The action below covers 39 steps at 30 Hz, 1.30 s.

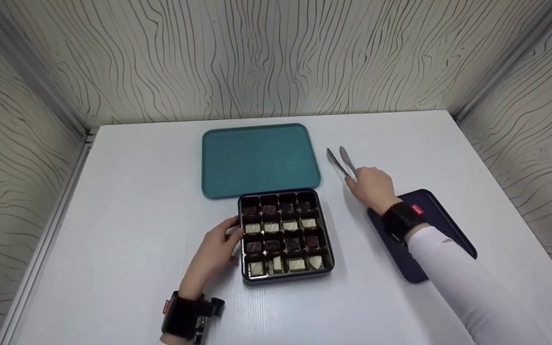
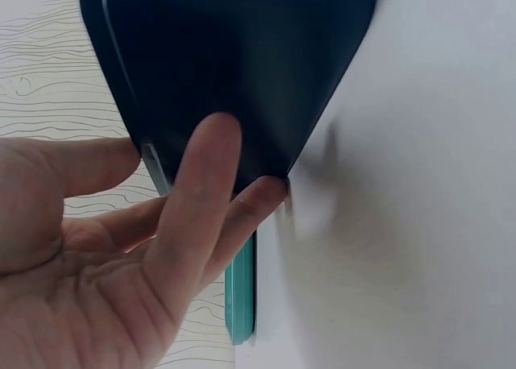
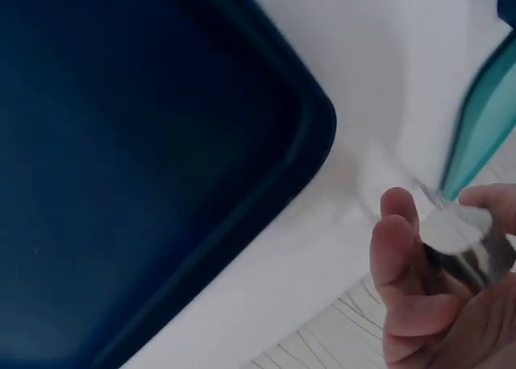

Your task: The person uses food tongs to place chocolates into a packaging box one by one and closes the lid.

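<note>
A square black box of chocolates (image 1: 287,235) sits on the white table, its compartments in alternating rows of dark and white pieces. At its left side, my left hand (image 1: 218,244) touches the box with mostly straight fingers. The left wrist view shows the thumb at the upper rim of the box's dark wall (image 2: 242,55) and another finger by the lower edge. My right hand (image 1: 374,189) holds metal tongs (image 1: 348,159) near their rear end. The tongs' tips are spread apart with nothing between them, pointing away from me. In the right wrist view, fingers and thumb surround the tongs' shiny bend (image 3: 463,244).
A teal tray (image 1: 259,160) lies flat behind the box, close to its far edge. To the right is a dark navy tray (image 1: 441,225), partly beneath my right forearm. Wood-patterned panels (image 1: 257,57) enclose the table at the back and sides.
</note>
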Available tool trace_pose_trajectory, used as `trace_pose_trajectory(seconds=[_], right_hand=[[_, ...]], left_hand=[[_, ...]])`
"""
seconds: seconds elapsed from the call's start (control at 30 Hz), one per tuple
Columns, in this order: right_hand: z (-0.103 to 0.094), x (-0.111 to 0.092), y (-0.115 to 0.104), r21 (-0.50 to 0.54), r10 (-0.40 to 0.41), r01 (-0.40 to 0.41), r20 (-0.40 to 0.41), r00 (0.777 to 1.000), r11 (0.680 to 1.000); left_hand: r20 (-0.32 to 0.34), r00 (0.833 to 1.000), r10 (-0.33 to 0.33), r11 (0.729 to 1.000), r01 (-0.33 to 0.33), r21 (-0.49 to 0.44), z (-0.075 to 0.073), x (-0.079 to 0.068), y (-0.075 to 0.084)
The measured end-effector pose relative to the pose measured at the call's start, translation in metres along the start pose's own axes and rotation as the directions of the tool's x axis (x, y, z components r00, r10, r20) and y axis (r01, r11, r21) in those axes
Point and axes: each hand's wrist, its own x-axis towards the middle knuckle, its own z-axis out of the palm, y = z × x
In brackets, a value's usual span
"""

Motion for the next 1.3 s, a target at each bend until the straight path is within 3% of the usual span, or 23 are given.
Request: trace_pose_trajectory(seconds=[0.2,0.37,0.6,0.73,0.9,1.1,1.2,1.3], right_hand=[[0.021,0.017,-0.009,-0.001,0.03,-0.03,0.037,0.999,1.0],[0.031,0.016,-0.011,-0.008,0.03,-0.029,0.062,0.998,1.0],[0.016,-0.003,0.006,0.014,0.035,-0.036,0.054,0.998,0.999],[-0.005,-0.026,0.038,0.034,0.006,-0.005,-0.015,1.0,0.999],[-0.021,-0.062,0.1,0.053,0.021,-0.017,-0.079,0.997,0.998],[-0.026,-0.097,0.161,0.018,0.138,-0.138,0.003,0.99,0.99],[-0.025,-0.106,0.177,-0.002,0.17,-0.17,0.055,0.984,0.985],[-0.02,-0.112,0.184,0.008,0.18,-0.18,0.046,0.983,0.984]], left_hand=[[0.001,1.0,0.027,0.999,-0.027,0.035,-0.001,-0.001,-0.001],[0.006,0.999,0.044,0.998,-0.044,0.052,0.002,-0.001,-0.002],[0.012,0.999,0.031,0.998,-0.032,0.05,0.005,-0.004,-0.006],[-0.001,1.0,0.022,0.999,-0.022,0.036,0.002,-0.002,-0.003],[-0.007,1.0,0.021,0.999,-0.02,0.045,0.003,0.001,0.001],[-0.012,1.0,0.016,0.999,-0.015,0.052,0.003,0.0,0.001],[-0.008,1.0,0.015,0.999,-0.015,0.052,0.001,-0.001,0.001],[0.001,1.0,0.014,0.998,-0.014,0.061,-0.001,-0.002,0.002]])
